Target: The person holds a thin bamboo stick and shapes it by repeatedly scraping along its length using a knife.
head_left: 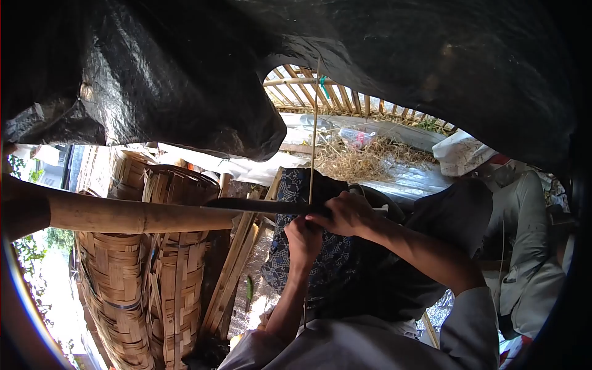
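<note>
My right hand (349,213) is closed round the handle of a long dark-bladed knife (259,206), its blade pointing left and lying almost level. A thin bamboo strip (314,135) stands nearly upright across the blade, its far end rising toward the dark sheet and its lower end near my lap. Just below the knife's handle end, my left hand (303,242) is closed on the strip, close against my right hand. Where blade and strip meet is partly hidden by the fingers. Blue patterned cloth (280,265) lies beneath both hands over my leg.
Tall woven bamboo baskets (117,290) stand at the left, crossed by a thick bamboo pole (154,216). Black plastic sheeting (185,68) hangs low overhead. Dry straw (357,161) lies ahead by a bamboo fence (345,98). Another person's leg (524,240) is at the right.
</note>
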### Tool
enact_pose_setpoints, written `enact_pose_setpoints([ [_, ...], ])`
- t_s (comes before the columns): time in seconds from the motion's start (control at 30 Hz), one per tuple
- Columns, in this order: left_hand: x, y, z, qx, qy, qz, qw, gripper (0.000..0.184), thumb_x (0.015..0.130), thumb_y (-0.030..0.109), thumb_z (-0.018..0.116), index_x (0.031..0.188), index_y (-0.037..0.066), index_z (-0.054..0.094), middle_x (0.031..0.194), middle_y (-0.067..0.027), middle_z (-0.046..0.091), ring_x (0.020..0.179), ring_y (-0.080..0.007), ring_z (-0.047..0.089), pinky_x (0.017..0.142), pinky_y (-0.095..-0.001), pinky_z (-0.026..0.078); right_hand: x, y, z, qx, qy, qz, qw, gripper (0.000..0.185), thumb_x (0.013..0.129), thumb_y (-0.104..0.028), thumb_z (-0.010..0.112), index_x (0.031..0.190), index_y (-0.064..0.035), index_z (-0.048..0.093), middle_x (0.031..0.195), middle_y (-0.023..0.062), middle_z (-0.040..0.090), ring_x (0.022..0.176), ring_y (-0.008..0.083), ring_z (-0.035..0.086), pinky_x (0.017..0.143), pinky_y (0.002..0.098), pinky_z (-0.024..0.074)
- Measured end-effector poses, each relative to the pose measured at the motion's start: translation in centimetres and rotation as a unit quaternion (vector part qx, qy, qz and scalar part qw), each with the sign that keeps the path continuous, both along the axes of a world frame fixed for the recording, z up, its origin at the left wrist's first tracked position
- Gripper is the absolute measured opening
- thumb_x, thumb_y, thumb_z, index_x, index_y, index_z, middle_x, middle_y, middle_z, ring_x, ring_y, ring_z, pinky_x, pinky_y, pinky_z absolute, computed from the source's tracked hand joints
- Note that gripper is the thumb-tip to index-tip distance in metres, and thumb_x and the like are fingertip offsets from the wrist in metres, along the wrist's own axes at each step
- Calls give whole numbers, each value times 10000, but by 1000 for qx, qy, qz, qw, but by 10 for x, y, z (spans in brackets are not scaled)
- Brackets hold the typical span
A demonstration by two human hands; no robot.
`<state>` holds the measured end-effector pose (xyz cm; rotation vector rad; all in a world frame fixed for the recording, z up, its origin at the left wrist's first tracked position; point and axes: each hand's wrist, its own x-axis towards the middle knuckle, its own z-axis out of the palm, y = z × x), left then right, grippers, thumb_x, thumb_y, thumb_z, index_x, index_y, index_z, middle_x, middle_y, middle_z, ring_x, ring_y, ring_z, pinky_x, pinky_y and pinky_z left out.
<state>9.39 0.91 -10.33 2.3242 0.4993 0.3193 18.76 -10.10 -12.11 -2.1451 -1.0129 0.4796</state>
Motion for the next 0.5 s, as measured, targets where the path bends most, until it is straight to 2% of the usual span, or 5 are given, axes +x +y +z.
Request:
enact_pose_setpoints([
  [0.07,1,-2,0,2,-22,-2,1000,170,751,-25,450,827,-9,601,697,-200,609,716,-349,626,558,-361,487,1,-2,4,-24,-73,-16,997,741,762,-690,417,556,-5,609,456,177,532,461,302,592,443,398,482],
  [0.17,1,-5,1,1,-46,4,999,179,750,-25,451,845,-9,603,704,-194,614,722,-348,627,564,-363,491,2,-1,9,-71,-63,0,995,765,747,-720,399,567,-8,615,449,163,531,445,284,587,425,387,475],
  [0.3,-1,-4,-1,-11,-36,17,999,182,756,-8,459,857,-8,609,718,-182,624,727,-333,635,586,-364,492,3,0,3,-68,-80,4,994,773,743,-734,381,573,-19,619,435,144,522,433,265,582,400,381,465],
  [0.5,0,-2,-4,-42,-48,33,997,176,775,41,462,835,-11,619,689,-160,627,713,-288,647,599,-349,481,5,4,-2,-64,-174,-17,983,783,730,-764,349,551,-48,609,395,91,480,369,197,535,337,343,422],
])
